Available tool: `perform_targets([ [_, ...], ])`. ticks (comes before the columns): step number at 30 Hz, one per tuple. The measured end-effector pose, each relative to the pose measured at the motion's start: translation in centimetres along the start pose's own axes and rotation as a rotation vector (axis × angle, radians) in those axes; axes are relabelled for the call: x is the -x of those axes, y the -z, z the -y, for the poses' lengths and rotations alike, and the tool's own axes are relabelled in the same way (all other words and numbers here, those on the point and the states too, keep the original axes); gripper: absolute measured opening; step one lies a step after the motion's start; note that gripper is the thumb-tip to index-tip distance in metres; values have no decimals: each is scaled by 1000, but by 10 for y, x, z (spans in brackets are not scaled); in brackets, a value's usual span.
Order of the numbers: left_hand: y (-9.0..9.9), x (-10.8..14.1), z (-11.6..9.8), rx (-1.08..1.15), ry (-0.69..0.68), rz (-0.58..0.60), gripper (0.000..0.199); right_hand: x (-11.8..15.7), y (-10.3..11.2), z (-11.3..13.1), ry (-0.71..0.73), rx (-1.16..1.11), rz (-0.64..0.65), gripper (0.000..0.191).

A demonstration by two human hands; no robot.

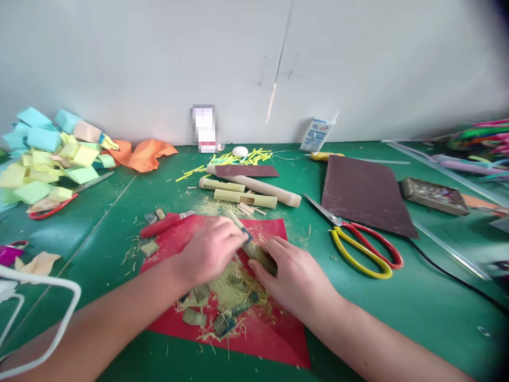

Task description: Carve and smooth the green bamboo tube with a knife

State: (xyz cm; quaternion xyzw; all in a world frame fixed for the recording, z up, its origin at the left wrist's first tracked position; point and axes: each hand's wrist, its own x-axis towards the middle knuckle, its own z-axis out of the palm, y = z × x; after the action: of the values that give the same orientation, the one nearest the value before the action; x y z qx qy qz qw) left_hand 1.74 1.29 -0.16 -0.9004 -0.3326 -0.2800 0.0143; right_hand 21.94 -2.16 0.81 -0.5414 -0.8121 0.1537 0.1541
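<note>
My right hand (292, 268) is wrapped round the near end of a greenish bamboo tube (254, 249), which slants up and left over a red sheet (278, 339). My left hand (212, 246) is closed at the tube's upper part, pinching a small dark blue-grey scrap (246, 234) against it; the scrap looks like sandpaper. Below the hands, worn sandpaper-like pieces (194, 317) lie among pale shavings and dust (226, 292). By my left hand rests a red-handled knife (161, 225), its blade pointing right.
Behind the hands lie a slotted bamboo piece (245, 198), another bamboo tube (221, 184) and a wooden stick (274, 190). To the right are scissors (358, 239), a dark brown sheet (363, 193) and a small box (433, 196). Folded paper (43, 159) is heaped left, above a white frame (75, 297).
</note>
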Motion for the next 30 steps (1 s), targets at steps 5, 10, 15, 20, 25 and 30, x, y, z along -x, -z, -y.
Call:
perform_targets([
  [5,0,1,0,-32,27,-11,21,0,0,0,-4,0,-10,19],
  [10,2,0,-1,-37,51,-46,20,-1,0,-2,8,2,-43,19],
  [15,2,-1,-1,1,-19,38,22,-1,0,-2,2,6,-39,20],
  [20,0,-1,-2,-77,68,-57,21,-1,1,-1,-21,-1,-19,22],
  [25,1,0,0,-41,18,-39,20,-1,0,-1,-30,0,0,22],
  [30,0,-3,1,-10,10,3,22,-1,0,-2,-18,4,-10,20],
])
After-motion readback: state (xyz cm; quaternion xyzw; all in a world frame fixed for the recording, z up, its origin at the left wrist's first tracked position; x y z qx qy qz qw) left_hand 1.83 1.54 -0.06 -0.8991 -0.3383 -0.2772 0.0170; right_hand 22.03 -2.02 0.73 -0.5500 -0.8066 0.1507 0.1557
